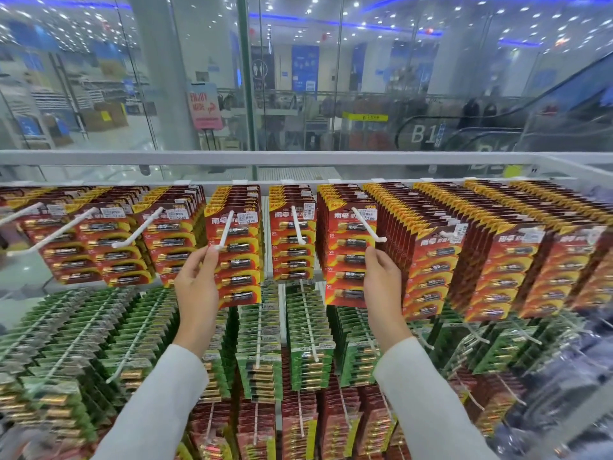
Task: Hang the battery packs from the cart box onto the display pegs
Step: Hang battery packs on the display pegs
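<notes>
Head view: my left hand (195,283) pinches the left edge of a red battery pack (237,260) that sits on its white peg (226,227). My right hand (381,280) grips the right edge of a second red pack (346,260) on another peg (367,224). I judge both packs hung and needing only a push back. The pegs look mostly stocked. The cart box is out of view, so I cannot tell how many remain.

Head view — forward, downward, close to display pegs (226,229)
</notes>
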The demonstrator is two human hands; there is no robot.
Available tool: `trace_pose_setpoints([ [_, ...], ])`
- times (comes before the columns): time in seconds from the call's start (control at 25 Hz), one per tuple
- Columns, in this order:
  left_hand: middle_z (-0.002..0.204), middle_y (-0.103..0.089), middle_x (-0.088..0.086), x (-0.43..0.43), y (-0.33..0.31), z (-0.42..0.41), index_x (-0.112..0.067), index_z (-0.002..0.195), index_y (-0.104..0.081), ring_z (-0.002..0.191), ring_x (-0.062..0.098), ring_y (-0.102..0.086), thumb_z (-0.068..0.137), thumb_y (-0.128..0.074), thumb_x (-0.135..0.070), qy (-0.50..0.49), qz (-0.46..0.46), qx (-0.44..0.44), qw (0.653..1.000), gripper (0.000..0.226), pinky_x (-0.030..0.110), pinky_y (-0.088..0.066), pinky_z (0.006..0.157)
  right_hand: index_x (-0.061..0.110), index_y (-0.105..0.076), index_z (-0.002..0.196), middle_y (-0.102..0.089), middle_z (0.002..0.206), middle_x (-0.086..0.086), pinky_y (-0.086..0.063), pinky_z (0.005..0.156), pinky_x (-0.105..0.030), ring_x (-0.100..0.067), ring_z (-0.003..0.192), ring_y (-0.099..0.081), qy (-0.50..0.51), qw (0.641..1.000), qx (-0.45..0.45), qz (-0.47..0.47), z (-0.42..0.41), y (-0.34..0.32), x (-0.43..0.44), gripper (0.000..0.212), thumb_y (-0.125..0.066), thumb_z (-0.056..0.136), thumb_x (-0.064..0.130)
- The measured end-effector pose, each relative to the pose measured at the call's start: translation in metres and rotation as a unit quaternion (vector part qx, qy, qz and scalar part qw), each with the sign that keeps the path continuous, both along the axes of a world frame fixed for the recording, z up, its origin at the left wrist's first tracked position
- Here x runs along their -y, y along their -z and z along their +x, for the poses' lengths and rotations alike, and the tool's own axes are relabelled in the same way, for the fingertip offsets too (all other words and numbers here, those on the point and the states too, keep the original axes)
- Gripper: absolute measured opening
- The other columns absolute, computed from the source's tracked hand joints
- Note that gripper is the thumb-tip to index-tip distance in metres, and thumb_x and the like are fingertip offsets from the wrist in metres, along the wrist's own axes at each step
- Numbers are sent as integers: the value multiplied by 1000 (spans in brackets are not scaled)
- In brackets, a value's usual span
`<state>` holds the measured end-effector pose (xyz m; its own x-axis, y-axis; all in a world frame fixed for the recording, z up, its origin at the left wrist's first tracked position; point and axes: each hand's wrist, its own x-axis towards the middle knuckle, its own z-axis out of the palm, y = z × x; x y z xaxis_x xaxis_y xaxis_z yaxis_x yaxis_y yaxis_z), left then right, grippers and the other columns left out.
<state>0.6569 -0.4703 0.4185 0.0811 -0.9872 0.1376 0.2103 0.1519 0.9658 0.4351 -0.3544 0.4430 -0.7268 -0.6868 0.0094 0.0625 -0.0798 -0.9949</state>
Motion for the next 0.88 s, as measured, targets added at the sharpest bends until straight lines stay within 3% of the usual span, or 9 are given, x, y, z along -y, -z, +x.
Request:
trace_pose_setpoints([
  [0.08,101,-77,0,2,3,2,-35,110,-75,98,33,-73,101,-61,-47,-5,-13,16,1000,20,66,-57,91,24,-69,97,-64,86,-22,-56,64,-51,-40,77,-67,19,998,-53,4,-2,9,8,37,-43,106,50],
  [0.16,91,-71,-3,2,6,5,-33,114,-73,89,32,-62,101,-62,-46,-8,-37,38,999,22,67,-53,91,20,-65,96,-54,76,-13,-42,60,-39,-23,62,-52,41,995,-88,9,-1,14,11,39,-40,107,49],
  [0.24,99,-70,0,1,10,10,-31,120,-71,95,34,-63,102,-62,-43,-7,-53,65,996,23,64,-52,94,21,-63,105,-55,75,-4,-38,58,-32,-14,59,-47,62,992,-104,23,2,18,11,35,-40,108,46],
  [0.36,118,-68,-18,-11,17,22,-35,126,-66,112,-1,-62,104,-62,-31,6,-61,105,993,22,33,-51,101,26,-56,130,-62,81,9,-46,62,-29,-8,63,-57,77,988,-130,40,9,27,6,29,-42,109,40],
  [0.44,123,-67,-21,-23,27,31,-36,128,-65,114,-9,-59,105,-60,-29,16,-62,124,990,24,26,-47,100,26,-52,139,-63,96,17,-51,78,-30,-3,86,-64,76,985,-148,49,16,35,-1,33,-44,109,37],
  [0.52,125,-69,-19,-33,38,39,-35,127,-67,116,-5,-61,106,-59,-28,18,-52,127,990,24,31,-48,104,25,-47,149,-60,125,16,-44,92,-25,-3,113,-59,76,984,-148,59,24,44,-11,43,-45,108,37],
  [0.6,125,-70,-20,-44,45,41,-36,125,-68,118,-1,-62,105,-59,-31,31,-30,132,990,23,37,-49,107,28,-46,150,-53,139,18,-40,98,-22,-1,122,-53,71,984,-145,70,31,56,-26,45,-46,107,39],
  [0.76,116,-74,-20,-82,48,28,-38,121,-70,114,8,-68,95,-57,-50,87,11,120,989,31,44,-52,107,37,-56,135,-58,133,26,-39,92,-10,17,115,-51,59,987,-125,81,36,76,-72,31,-49,105,40],
  [0.88,110,-76,-22,-117,55,2,-39,117,-70,113,15,-70,87,-57,-52,128,10,119,985,35,51,-51,107,43,-58,131,-59,127,33,-43,94,-15,17,114,-53,76,986,-106,104,25,92,-119,29,-49,103,46],
])
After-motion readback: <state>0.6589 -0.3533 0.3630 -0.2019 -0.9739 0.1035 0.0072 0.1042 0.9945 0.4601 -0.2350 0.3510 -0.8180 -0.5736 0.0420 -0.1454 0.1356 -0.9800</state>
